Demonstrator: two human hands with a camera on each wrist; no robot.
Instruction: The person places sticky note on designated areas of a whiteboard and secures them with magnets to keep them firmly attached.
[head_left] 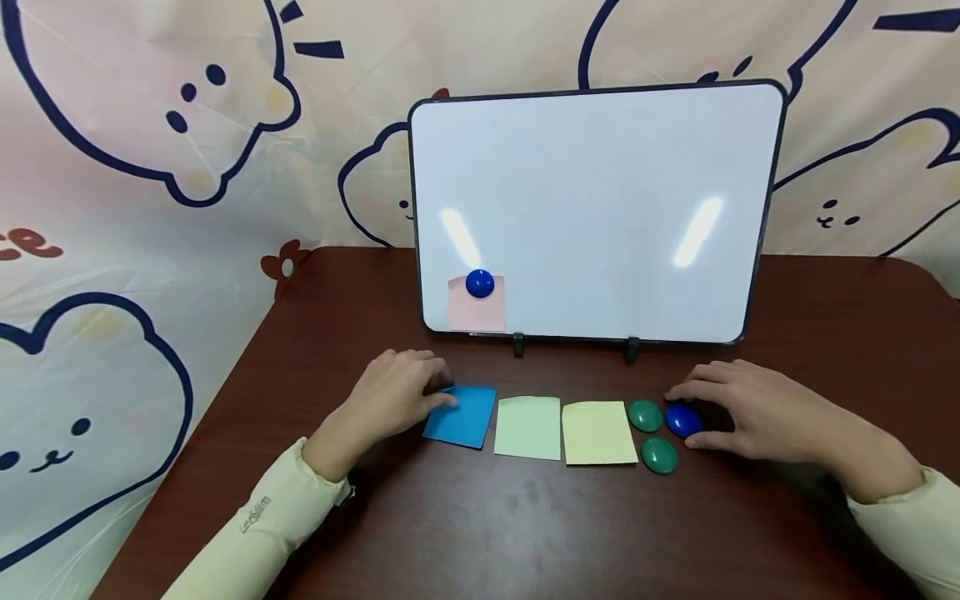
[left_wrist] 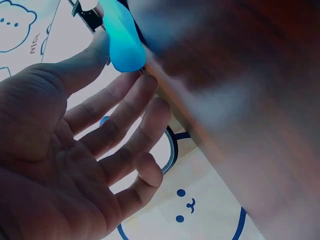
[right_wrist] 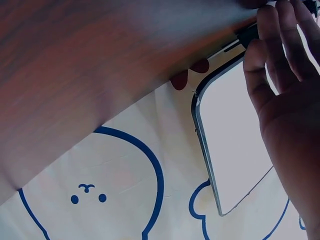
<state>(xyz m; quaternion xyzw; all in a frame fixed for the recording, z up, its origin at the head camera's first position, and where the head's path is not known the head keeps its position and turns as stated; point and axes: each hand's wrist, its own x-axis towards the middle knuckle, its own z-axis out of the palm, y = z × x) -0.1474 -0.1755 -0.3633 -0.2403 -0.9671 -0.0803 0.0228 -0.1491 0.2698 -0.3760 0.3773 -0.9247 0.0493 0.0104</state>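
Note:
In the head view my left hand (head_left: pixel 401 392) is at the left edge of a blue sticky note (head_left: pixel 467 421), the thumb over its face. The left wrist view shows the note (left_wrist: pixel 125 42) bowed between thumb and fingers. A pale green sticky note (head_left: pixel 527 427) and a yellow one (head_left: pixel 600 433) lie in a row to its right. My right hand (head_left: pixel 738 408) pinches a round blue magnet (head_left: pixel 683 420) between thumb and fingers at the table. Two green magnets (head_left: pixel 645 415) lie just left of it. In the right wrist view the magnet is hidden.
A whiteboard (head_left: pixel 600 200) stands on black feet at the back of the brown table (head_left: pixel 510 533). Low on its left side, another blue magnet (head_left: pixel 480 283) sits over a pink sticky note (head_left: pixel 477 312). A cartoon-printed cloth (head_left: pixel 225 175) hangs behind and to the left.

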